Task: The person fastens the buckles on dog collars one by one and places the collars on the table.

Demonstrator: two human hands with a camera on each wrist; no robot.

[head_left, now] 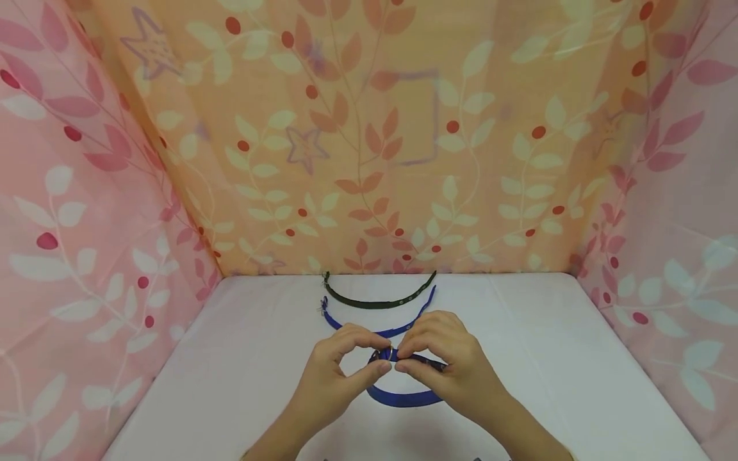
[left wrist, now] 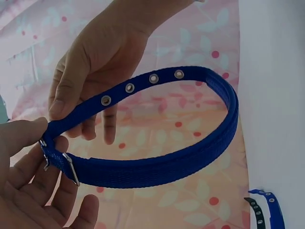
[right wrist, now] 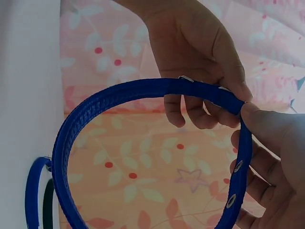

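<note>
Both hands hold a blue pet collar [head_left: 405, 399], bent into a loop above the white table. My left hand [head_left: 337, 365] pinches its buckle end between thumb and fingers. With thumb and fingertips, my right hand [head_left: 452, 355] pinches the eyelet strap where it meets the buckle end. Metal-rimmed eyelets [left wrist: 129, 88] run along this strap in the left wrist view. A metal loop [left wrist: 71, 169] sits across the band by the left fingers. The strap's tip is hidden by the fingers, and I cannot tell how far it passes through the buckle.
Beyond the hands, a second blue collar [head_left: 392, 333] lies curved on the white table [head_left: 230, 397], partly covered by the hands. A dark green collar [head_left: 369, 305] lies behind it, near the back edge. Patterned cloth [head_left: 357, 128] walls the back and both sides.
</note>
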